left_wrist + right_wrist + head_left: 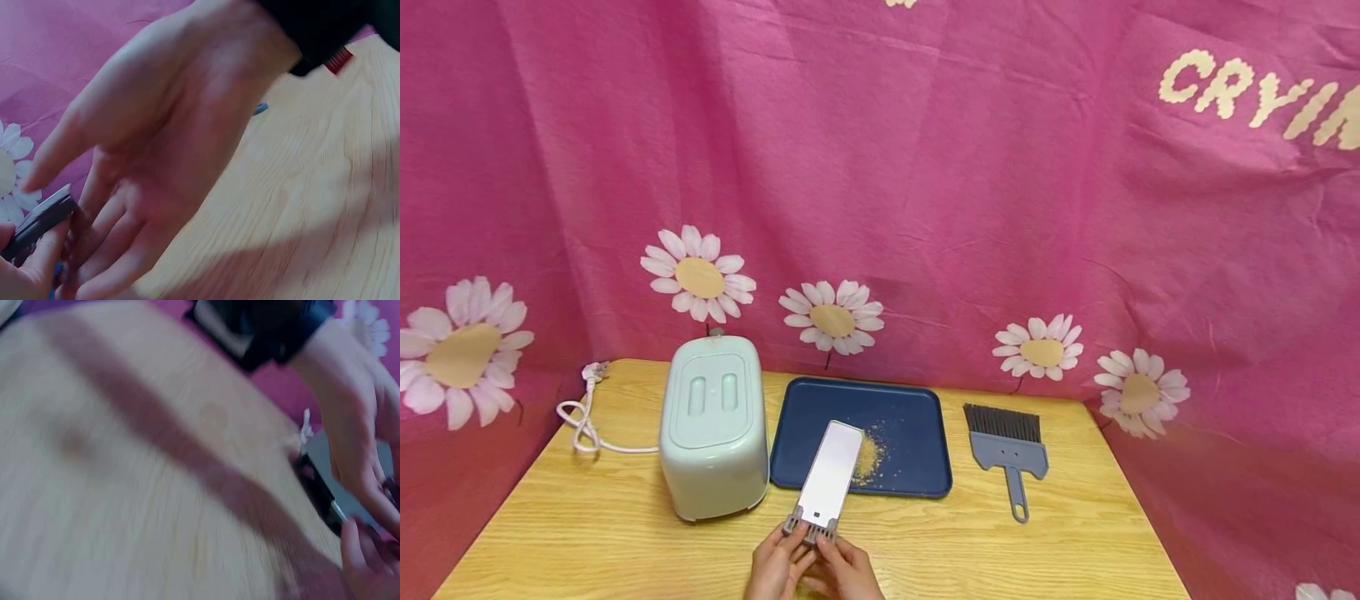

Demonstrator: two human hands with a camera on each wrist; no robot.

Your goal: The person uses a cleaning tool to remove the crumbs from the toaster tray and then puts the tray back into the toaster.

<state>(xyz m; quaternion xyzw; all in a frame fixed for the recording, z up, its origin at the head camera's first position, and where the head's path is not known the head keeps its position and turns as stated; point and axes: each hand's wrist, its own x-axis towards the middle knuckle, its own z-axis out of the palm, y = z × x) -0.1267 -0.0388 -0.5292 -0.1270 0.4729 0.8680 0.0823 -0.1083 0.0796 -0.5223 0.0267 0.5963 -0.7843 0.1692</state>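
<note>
Both hands hold the grey end of a long, flat crumb tray (829,477), whose pale, shiny panel points away from me and overlaps the near side of a dark blue tray (805,408). At the left corner of that grey end is my left hand (775,562), thumb on top. My right hand (847,568) grips the right corner, its thumb also on top. Yellowish crumbs (868,460) lie heaped and scattered on the blue tray, beside the panel. In the left wrist view the grey end (44,219) shows edge-on between the hands.
A mint-green toaster (715,450) with a closed lid stands left of the blue tray. Its white cord (583,425) and plug lie behind it to the left. To the right rests a grey-blue brush (1011,454) with dark bristles. Pink flowered cloth (925,208) surrounds the wooden table (940,550).
</note>
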